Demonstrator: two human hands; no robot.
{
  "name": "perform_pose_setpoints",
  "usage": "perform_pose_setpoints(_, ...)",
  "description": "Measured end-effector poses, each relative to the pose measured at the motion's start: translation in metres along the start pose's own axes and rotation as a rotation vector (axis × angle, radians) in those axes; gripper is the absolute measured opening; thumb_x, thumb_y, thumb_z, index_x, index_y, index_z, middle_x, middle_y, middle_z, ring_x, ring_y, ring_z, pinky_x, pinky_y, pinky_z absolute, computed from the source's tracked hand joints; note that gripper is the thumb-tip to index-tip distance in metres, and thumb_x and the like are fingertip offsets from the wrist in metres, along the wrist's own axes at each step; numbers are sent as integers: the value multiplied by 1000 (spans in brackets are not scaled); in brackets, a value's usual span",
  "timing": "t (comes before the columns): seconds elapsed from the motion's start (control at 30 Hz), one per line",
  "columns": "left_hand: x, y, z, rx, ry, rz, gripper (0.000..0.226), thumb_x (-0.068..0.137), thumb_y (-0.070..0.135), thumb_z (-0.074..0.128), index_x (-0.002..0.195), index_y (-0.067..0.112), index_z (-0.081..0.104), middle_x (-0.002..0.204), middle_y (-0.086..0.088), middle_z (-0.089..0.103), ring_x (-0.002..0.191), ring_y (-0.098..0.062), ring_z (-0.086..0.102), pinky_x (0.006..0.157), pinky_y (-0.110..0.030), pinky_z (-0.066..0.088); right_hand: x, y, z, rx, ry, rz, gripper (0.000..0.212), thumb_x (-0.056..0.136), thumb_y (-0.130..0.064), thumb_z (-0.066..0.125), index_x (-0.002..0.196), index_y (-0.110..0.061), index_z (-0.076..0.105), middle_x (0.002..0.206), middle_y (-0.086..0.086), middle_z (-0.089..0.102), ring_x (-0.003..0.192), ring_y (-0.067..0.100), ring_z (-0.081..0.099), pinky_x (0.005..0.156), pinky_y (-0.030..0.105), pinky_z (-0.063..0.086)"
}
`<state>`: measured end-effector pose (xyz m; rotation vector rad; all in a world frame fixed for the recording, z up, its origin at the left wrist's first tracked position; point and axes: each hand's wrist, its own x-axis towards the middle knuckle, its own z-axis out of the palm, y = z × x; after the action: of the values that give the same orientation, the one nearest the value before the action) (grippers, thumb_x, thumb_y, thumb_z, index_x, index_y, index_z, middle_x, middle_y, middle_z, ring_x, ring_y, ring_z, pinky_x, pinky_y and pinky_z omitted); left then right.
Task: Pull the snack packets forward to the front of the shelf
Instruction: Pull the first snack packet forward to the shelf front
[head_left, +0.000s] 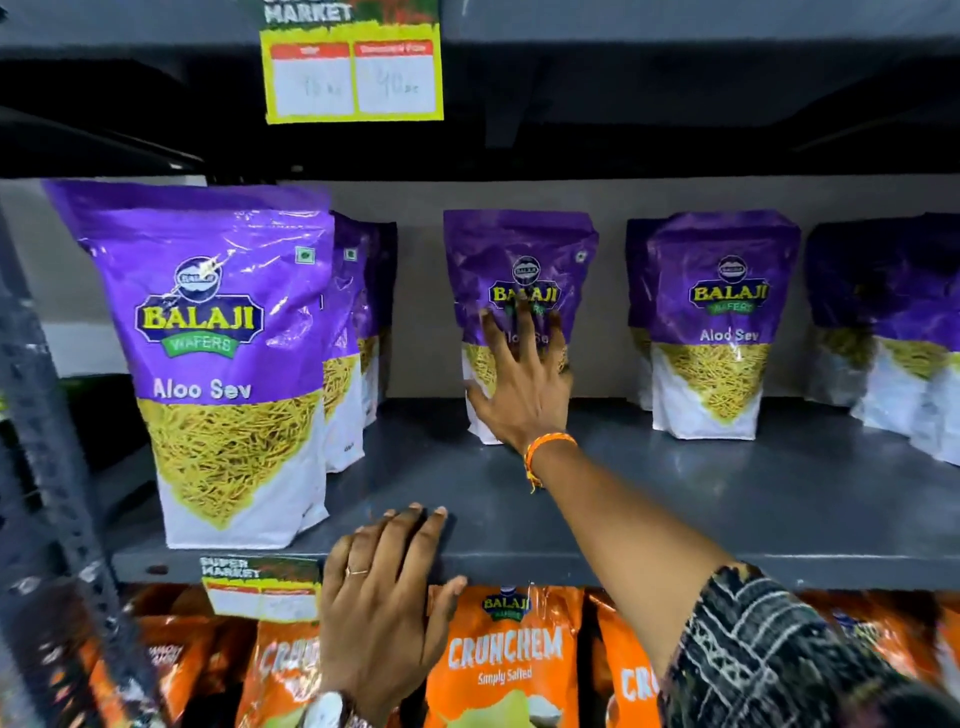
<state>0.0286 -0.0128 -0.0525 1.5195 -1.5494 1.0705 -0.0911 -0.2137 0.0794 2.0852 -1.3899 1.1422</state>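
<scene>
Purple Aloo Sev snack packets stand on a dark grey shelf (675, 519). One large packet (223, 364) stands at the shelf's front left, with more packets (358, 312) lined up behind it. A middle packet (519, 260) stands far back; my right hand (519, 384) lies flat on its front with fingers spread, not closed around it. Another packet (711, 322) stands back to the right, and more (893, 332) at the far right. My left hand (384, 587) rests on the shelf's front edge, fingers on top, holding nothing.
Orange Crunchem packets (504, 660) fill the shelf below. A yellow price tag (353, 78) hangs from the shelf above, and a smaller one (260, 587) sits on this shelf's front edge. A perforated metal upright (47, 467) stands at the left.
</scene>
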Motion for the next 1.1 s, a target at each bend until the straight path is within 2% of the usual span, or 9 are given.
perform_pose_setpoints(0.17, -2, -1, 6, -7, 44, 22, 59, 103, 56, 33, 128, 16, 69, 123, -9, 71, 113, -29, 52, 99, -46, 37, -5, -3, -13, -8, 21, 12, 92, 81, -58, 72, 159, -42, 26, 173, 4, 16, 150, 48, 20, 77, 59, 61)
perform_pose_setpoints(0.53, -1, -1, -5, -21, -27, 31, 52, 98, 54, 43, 122, 15, 68, 122, -8, 68, 110, -33, 62, 100, -47, 38, -42, -20, -65, -56, 49, -1, 93, 83, -58, 72, 161, -42, 24, 174, 3, 12, 151, 45, 21, 74, 54, 63)
perform_pose_setpoints(0.83, -1, -1, -14, -51, -101, 10, 54, 99, 56, 42, 126, 14, 64, 126, -9, 66, 113, -33, 61, 102, -47, 38, -78, -33, -104, -41, 108, -7, 92, 80, -53, 75, 159, -41, 30, 172, 4, 17, 147, 44, 25, 74, 53, 63)
perform_pose_setpoints(1.1, 0, 1, -16, -72, -101, -6, 53, 99, 54, 43, 126, 13, 62, 126, -10, 65, 112, -33, 58, 102, -46, 38, -113, -41, -140, -7, 161, -5, 93, 78, -52, 76, 159, -42, 31, 173, 1, 18, 148, 42, 23, 78, 53, 62)
